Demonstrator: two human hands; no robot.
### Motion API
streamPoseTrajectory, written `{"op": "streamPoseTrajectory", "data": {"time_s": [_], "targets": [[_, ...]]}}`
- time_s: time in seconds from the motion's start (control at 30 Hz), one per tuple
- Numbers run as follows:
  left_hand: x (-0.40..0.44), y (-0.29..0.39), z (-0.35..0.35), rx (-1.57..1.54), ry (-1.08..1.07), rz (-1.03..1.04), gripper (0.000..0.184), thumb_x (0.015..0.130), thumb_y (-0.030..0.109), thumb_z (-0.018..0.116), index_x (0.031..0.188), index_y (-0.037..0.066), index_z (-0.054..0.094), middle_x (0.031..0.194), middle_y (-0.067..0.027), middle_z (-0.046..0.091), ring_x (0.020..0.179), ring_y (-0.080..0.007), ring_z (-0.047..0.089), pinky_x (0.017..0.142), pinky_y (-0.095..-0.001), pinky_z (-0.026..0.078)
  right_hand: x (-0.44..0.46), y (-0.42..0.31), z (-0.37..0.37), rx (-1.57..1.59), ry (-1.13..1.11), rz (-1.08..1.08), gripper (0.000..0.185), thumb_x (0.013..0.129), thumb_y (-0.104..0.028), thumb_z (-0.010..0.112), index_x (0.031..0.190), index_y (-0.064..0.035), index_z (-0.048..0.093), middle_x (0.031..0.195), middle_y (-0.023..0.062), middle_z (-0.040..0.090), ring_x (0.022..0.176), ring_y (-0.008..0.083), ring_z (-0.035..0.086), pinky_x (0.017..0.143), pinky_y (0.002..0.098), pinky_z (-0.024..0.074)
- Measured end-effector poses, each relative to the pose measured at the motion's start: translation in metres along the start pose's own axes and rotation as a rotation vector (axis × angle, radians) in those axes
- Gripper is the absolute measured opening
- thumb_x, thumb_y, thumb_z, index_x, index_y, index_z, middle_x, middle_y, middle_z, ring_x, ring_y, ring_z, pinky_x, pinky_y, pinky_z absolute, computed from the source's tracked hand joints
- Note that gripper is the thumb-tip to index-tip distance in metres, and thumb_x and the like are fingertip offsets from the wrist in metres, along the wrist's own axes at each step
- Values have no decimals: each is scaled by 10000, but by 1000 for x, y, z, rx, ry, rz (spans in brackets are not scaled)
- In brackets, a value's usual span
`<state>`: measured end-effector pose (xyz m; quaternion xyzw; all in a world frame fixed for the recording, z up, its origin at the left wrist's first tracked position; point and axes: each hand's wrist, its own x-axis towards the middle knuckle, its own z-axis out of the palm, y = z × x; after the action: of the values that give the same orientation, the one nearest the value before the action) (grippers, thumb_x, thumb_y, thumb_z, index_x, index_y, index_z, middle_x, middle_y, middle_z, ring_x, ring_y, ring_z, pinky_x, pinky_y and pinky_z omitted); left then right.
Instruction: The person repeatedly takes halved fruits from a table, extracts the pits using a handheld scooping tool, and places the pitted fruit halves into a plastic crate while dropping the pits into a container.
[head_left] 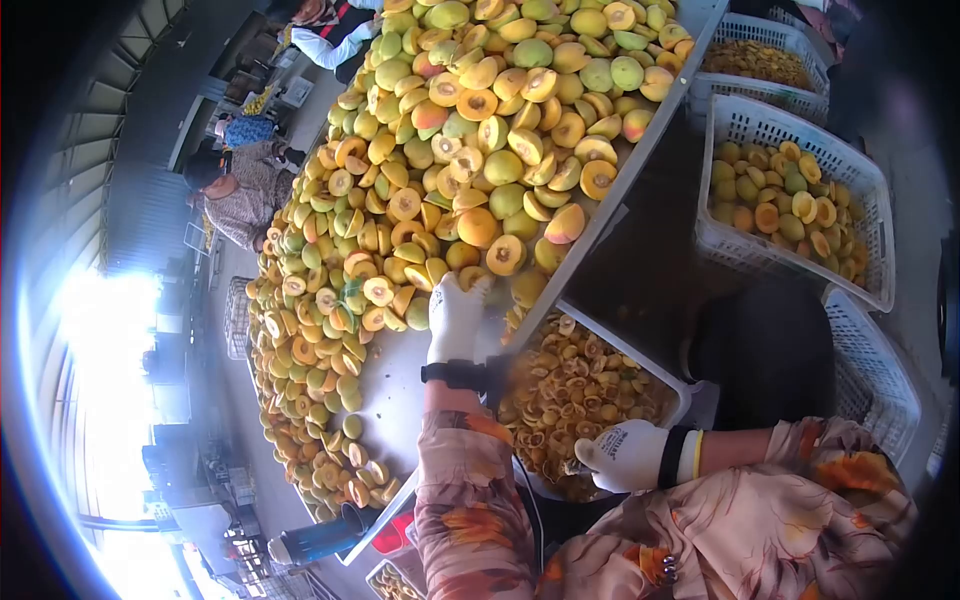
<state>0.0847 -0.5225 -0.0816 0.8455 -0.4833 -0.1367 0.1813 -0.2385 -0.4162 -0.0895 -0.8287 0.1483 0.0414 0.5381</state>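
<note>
My left hand (457, 318), in a white glove with a dark band at the wrist, reaches into the near edge of a large heap of halved yellow peaches (478, 228). Its fingertips are partly hidden among the fruit, so I cannot tell whether they grip a half. My right hand (628, 456), also white-gloved, is closed over a crate of brown-yellow peach scraps (570, 390). A small metallic glint shows by its fingers, but what it holds is not clear. The heap lies on a metal table (395, 385) with a raised edge.
A white crate of peach halves (790, 215) stands at the right, with another crate of orange pieces (755, 65) behind it. An empty-looking white crate (870, 370) is lower right. Co-workers (240, 195) stand across the table. A blue cylinder (320, 540) is at lower left.
</note>
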Motion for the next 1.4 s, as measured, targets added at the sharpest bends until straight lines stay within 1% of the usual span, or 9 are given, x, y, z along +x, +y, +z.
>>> {"op": "streamPoseTrajectory", "data": {"time_s": [0.2, 0.3, 0.4, 0.5, 0.53, 0.77, 0.97, 1.13, 1.4], "targets": [[-40, 3, -9, -693, 70, -23, 313, 808, 111, 737, 997, -10, 518, 947, -137, 661, 794, -176, 655, 667, -339, 544, 1, -12, -30, -154, 131, 34, 296, 998, -311, 513, 1052, -22, 551, 763, 200, 683, 701, 416, 679, 661, 514, 538], [-114, 29, -45, -1111, 64, -73, 346, 889, 137, 672, 1164, -33, 549, 1019, -133, 673, 780, -199, 665, 674, -315, 553, 9, -15, -35, -33, 526, -91, 319, 887, -198, 701, 1066, 14, 544, 770, 213, 670, 735, 415, 689, 627, 467, 533], [-193, 59, -68, -1386, 29, -120, 392, 952, 194, 629, 1257, -40, 555, 1055, -139, 680, 814, -204, 666, 740, -312, 549, 7, -35, -33, -43, 620, -289, 216, 937, -202, 651, 1001, -28, 540, 738, 198, 658, 677, 422, 671, 613, 497, 517], [-243, 55, -61, -1030, 185, 0, 460, 1045, 353, 533, 1264, -50, 574, 1056, -178, 690, 881, -221, 671, 779, -324, 556, 4, -57, -10, -73, 635, -349, 172, 976, -213, 617, 1047, -67, 561, 791, 182, 678, 709, 405, 681, 632, 482, 523], [-256, 63, -63, -1229, 219, -69, 468, 1077, 384, 488, 1196, -50, 617, 1010, -164, 702, 868, -206, 663, 774, -313, 547, 1, -65, -10, -57, 595, -445, 384, 878, -144, 710, 1177, 13, 527, 861, 215, 693, 758, 402, 698, 644, 459, 529], [-313, 82, -60, -1127, 559, 19, 417, 1071, 343, 518, 1078, -47, 667, 903, -145, 714, 801, -167, 652, 708, -251, 502, -13, -80, 27, -617, 638, -650, 186, 1049, -162, 467, 1124, -48, 594, 936, 125, 638, 750, 261, 651, 719, 374, 512], [-334, 80, -59, -1135, 601, 60, 323, 1046, 263, 581, 1014, -41, 685, 845, -118, 724, 625, -47, 498, 572, -187, 387, -4, -65, 48, -1029, 608, -841, 161, 1020, -137, 505, 1028, -29, 624, 895, 136, 645, 707, 247, 657, 678, 373, 513], [-342, 73, -67, -1049, 486, 114, 308, 1031, 247, 593, 978, -40, 691, 842, -113, 728, 606, -52, 528, 553, -194, 399, -51, -134, -4, -18, -68, -156, 343, 925, -148, 680, 1225, -5, 595, 1087, 146, 692, 998, 214, 662, 892, 335, 523], [-337, 101, -66, -1304, 516, -95, 321, 1024, 231, 558, 912, -36, 697, 813, -126, 723, 612, -90, 594, 531, -213, 430, -37, -104, -3, 239, -104, -360, 447, 894, -138, 654, 1307, 12, 572, 1018, 162, 713, 962, 253, 683, 881, 383, 523]]}}
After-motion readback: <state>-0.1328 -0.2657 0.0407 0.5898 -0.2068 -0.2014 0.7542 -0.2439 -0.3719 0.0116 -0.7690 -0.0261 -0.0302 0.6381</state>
